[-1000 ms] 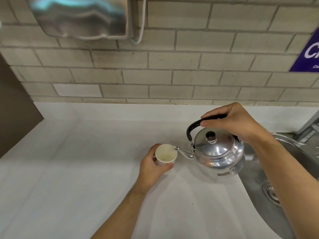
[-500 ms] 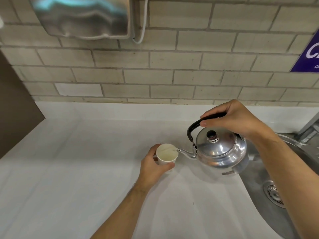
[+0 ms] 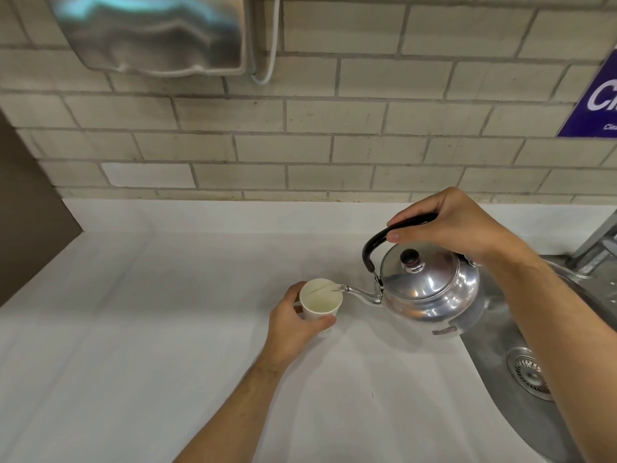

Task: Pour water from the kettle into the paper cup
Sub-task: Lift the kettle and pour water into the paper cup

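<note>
Steel kettle (image 3: 430, 289) is tilted left, lifted off the white worktop (image 3: 167, 329), spout tip over the paper cup (image 3: 321, 299) rim. Right hand (image 3: 457, 225) grip is wrapped tight on the black handle (image 3: 377, 242). Left hand (image 3: 293, 325) grip is curled around the cup wall, thumb on the near side, cup standing upright on the worktop. Pale liquid visible inside the cup. Sink (image 3: 521, 362) sits just right of the kettle.

Shiny steel kettle (image 3: 429, 289) tilted, spout over white paper cup (image 3: 320, 299) — upright on counter
</note>
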